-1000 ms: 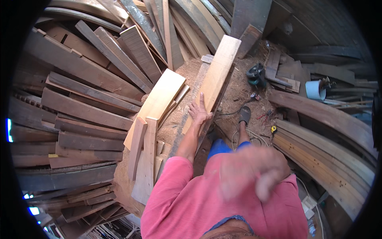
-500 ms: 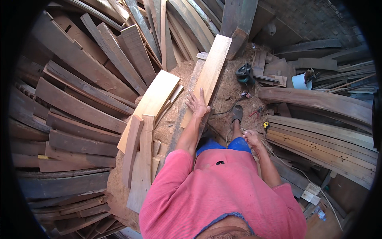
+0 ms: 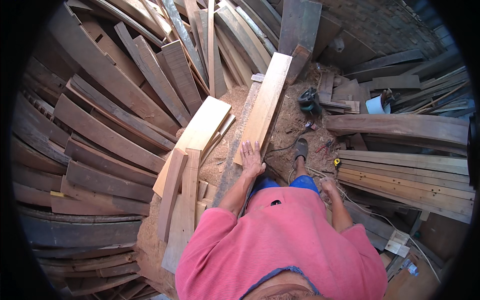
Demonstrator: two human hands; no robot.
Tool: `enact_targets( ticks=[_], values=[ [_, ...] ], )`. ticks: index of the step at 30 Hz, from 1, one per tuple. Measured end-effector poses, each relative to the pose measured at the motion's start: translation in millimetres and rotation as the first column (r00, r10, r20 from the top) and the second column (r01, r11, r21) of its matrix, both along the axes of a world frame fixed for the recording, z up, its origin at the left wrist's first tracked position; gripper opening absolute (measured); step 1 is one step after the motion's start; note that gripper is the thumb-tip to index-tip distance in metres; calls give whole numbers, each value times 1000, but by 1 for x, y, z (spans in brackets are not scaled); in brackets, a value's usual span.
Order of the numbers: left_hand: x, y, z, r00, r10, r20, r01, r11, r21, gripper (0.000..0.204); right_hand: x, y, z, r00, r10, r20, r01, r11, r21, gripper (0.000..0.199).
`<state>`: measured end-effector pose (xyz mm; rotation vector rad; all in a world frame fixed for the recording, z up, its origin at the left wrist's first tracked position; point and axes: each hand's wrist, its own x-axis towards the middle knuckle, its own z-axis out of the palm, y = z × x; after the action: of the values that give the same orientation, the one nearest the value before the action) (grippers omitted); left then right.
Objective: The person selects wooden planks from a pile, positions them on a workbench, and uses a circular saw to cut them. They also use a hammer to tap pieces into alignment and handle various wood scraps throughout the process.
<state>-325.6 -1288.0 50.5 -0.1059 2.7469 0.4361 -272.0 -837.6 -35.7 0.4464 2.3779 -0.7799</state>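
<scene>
A pale wooden board [image 3: 267, 100] lies lengthwise on a narrow, worn dark plank [image 3: 244, 117] in front of me. My left hand [image 3: 252, 159] rests flat on the board's near end, fingers spread and pointing away from me. Beside my right thigh, my right hand [image 3: 328, 186] is held low with its fingers curled in. A pale cord [image 3: 354, 202] passes close to the right hand; whether the fingers grip it is hidden. Left of the plank lie another pale board [image 3: 204, 120] and a reddish-brown wood piece [image 3: 172, 195].
A dark green power tool [image 3: 309, 101] sits on the sawdust-covered floor right of the plank, its black cable trailing nearby. A yellow tape measure [image 3: 337, 162] and red-handled pliers [image 3: 326, 146] lie near my sandalled foot [image 3: 301, 149]. Curved timbers [image 3: 115, 177] fill the left; stacked planks [image 3: 405, 182] line the right.
My left hand has moved back along the board from farther up to its near end. My right hand has shifted slightly right and toward me.
</scene>
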Motion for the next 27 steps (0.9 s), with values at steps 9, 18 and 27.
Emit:
enact_targets(
  ticks=[9,18,27],
  values=[
    [-3,-20,-10,996,-45,74,45,999,-1,122,-13,-75,66,945,-263,196,313,899,-305,31],
    [-15,-31,-1,973,-168,159,171,985,-6,107,142,22,9,991,-126,47,131,982,-133,26],
    [-13,-46,-10,945,-270,183,284,957,-55,107,199,-9,-14,865,-480,147,494,867,-68,24]
  ],
)
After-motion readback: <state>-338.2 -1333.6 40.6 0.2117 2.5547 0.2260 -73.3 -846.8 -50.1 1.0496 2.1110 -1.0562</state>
